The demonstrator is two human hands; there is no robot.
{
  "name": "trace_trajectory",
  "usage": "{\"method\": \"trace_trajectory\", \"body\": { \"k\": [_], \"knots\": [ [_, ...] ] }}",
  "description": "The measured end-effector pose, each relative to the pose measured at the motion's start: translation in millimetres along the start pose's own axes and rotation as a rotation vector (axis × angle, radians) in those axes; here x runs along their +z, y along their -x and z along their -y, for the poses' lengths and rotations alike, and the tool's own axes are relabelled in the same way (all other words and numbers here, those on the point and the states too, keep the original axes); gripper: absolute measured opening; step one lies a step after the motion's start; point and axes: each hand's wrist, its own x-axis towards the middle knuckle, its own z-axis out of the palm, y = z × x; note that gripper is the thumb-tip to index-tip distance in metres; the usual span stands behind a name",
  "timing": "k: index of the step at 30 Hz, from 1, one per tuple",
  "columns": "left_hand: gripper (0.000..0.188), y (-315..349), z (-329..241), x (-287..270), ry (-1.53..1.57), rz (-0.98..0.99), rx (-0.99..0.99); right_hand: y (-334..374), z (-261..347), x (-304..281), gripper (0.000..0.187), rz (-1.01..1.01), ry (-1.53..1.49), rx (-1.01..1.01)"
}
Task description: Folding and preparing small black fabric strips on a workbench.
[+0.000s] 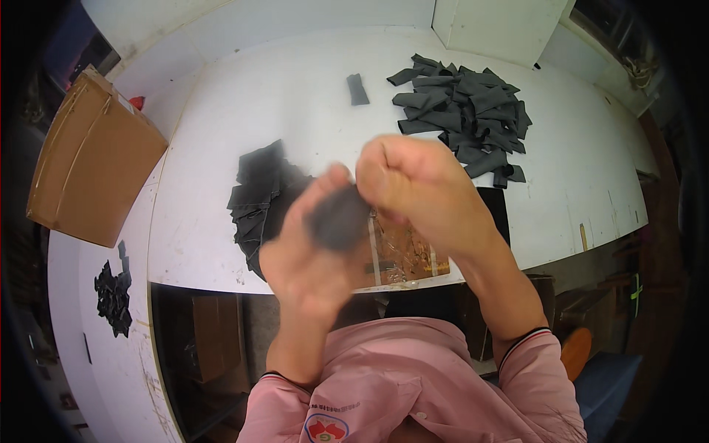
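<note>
We observe our left grip (306,262) closed on a dark cloth piece (338,218), motion-blurred, above the white surface (196,214). Our right grip (417,177) is curled at the piece's upper edge; we cannot tell whether it pinches the cloth. Black stack (255,196) at left; grey heap (473,107) farther right.
</note>
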Motion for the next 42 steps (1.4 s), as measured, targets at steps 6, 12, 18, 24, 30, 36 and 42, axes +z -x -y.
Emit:
{"method": "trace_trajectory", "body": {
  "k": [6,12,18,24,30,36,42],
  "knots": [
    [0.024,-4,-22,-60,-0.028,-0.366,0.024,-14,-82,-30,0.022,0.0,-0.393,0.315],
    [0.028,-4,17,-36,-0.951,-0.504,0.41,-17,-82,-30,0.023,0.086,-0.177,0.179],
    [0.022,8,5,-64,-0.906,-0.472,0.283,-12,-114,-32,0.026,0.05,-0.221,0.18],
    [0.033,4,-13,-52,-0.33,-0.309,0.119,-21,-100,-26,0.024,0.051,-0.15,0.147],
    [0.03,7,-4,-54,-1.149,-0.541,0.217,-23,-109,-36,0.025,0.099,-0.027,0.236],
    [0.036,0,-8,-52,-1.837,-0.537,0.487,-15,-129,-35,0.024,0.029,-0.162,0.159],
    [0.011,-11,-21,-35,-1.949,-0.198,0.483,-8,-94,-39,0.023,-0.113,0.215,-0.045]
  ]
}}
